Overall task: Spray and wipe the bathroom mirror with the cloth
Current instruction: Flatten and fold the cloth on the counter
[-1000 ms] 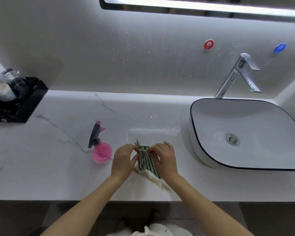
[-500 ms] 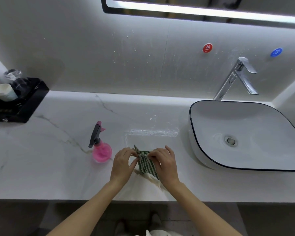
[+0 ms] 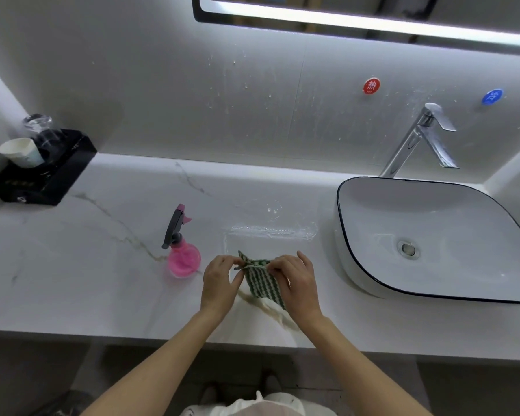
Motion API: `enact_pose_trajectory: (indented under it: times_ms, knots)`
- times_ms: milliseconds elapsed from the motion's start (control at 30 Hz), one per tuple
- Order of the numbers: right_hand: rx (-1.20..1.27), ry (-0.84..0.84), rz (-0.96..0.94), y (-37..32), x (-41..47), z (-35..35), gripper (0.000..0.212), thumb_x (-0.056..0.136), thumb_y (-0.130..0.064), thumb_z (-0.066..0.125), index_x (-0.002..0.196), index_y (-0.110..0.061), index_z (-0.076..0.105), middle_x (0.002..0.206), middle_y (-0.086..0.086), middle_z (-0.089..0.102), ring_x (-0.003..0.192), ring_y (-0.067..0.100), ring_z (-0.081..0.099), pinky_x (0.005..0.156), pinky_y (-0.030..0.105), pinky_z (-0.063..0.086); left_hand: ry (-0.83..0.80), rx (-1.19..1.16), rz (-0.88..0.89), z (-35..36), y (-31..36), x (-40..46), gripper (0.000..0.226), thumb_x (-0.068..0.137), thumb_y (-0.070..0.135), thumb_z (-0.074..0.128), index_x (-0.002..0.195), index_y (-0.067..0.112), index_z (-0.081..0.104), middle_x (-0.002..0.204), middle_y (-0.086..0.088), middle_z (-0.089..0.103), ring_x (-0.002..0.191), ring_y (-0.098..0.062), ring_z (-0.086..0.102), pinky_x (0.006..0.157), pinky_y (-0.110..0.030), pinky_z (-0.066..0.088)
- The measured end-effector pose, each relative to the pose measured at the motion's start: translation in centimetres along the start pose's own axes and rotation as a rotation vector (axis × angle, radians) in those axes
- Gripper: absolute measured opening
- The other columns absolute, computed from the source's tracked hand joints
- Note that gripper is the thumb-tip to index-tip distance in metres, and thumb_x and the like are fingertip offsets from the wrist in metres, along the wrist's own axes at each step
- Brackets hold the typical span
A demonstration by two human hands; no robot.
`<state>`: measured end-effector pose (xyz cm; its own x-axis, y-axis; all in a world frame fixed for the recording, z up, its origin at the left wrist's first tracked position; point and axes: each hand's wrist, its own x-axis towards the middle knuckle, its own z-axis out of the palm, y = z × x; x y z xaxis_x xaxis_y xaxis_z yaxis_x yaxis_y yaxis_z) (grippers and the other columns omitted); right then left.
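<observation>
Both hands meet over the front of the white marble-veined bench (image 3: 72, 265): the left hand (image 3: 219, 283) and the right hand (image 3: 297, 283) each pinch the top edge of a small green-and-white striped cloth (image 3: 263, 283) between thumb and fingertips, holding it stretched between them. Its lower part lies slanted toward the right wrist, close to the bench surface — whether it touches I cannot tell. Just left of the left hand stands a round pink plastic spray bottle with a grey trigger head (image 3: 182, 250), upright and untouched. Beyond the cloth lies a clear, crumpled plastic wrapper (image 3: 273, 231), flat on the bench. A white vessel basin with a thin dark rim (image 3: 433, 238) sits to the right, with a chrome tap (image 3: 418, 139) behind it and round red (image 3: 371, 85) and blue (image 3: 492, 97) markers on the wall above. At the far left a black tray (image 3: 42, 175) carries a white paper cup (image 3: 20, 151) and a clear glass (image 3: 41, 130). The lit-edged, dark-framed mirror (image 3: 342, 19) runs along the top of the view, well apart from the cloth.
</observation>
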<state>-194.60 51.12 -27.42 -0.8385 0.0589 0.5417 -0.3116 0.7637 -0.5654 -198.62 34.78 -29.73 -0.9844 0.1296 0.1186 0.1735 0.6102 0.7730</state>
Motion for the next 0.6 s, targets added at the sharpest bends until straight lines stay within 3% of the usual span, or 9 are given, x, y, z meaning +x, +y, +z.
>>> enact_pose_trajectory:
  times_ms: [200,367,500,600]
  knots:
    - [-0.018,0.002,-0.025,0.18,-0.02,-0.37,0.022,0.089,-0.019,0.048,0.082,-0.009,0.067,0.081,-0.002,0.068,0.087,0.009,0.057,0.105,0.035,0.029,0.012,0.024,0.041,-0.49,0.03,0.13,0.014,0.085,0.014,0.066,0.098,0.018,0.064,0.105,0.003,0.066,0.103,-0.015,0.056,0.103,-0.050,0.038]
    - [-0.063,0.022,-0.047,0.46,0.35,-0.61,0.018,0.088,-0.019,0.050,0.081,-0.013,0.065,0.078,-0.004,0.065,0.087,0.008,0.054,0.105,0.037,0.027,-0.006,0.082,0.137,-0.78,0.13,0.34,0.009,0.085,0.013,0.065,0.094,0.015,0.063,0.095,0.003,0.065,0.090,-0.007,0.052,0.099,-0.043,0.042]
    - [-0.056,0.016,-0.006,0.66,0.53,-0.70,0.019,0.089,-0.020,0.050,0.081,-0.013,0.066,0.078,-0.005,0.066,0.085,0.009,0.055,0.103,0.039,0.030,-0.024,0.158,0.238,-0.65,-0.01,0.49,0.011,0.083,0.012,0.068,0.093,0.014,0.063,0.097,0.001,0.065,0.099,-0.017,0.059,0.104,-0.040,0.035]
    - [-0.057,0.018,0.005,0.48,0.67,-0.74,0.020,0.088,-0.020,0.049,0.080,-0.012,0.066,0.078,-0.004,0.065,0.084,0.009,0.055,0.104,0.037,0.030,-0.040,0.186,0.311,-0.57,0.07,0.46,0.013,0.080,0.009,0.070,0.090,0.013,0.063,0.090,0.000,0.065,0.089,-0.017,0.061,0.101,-0.041,0.038]
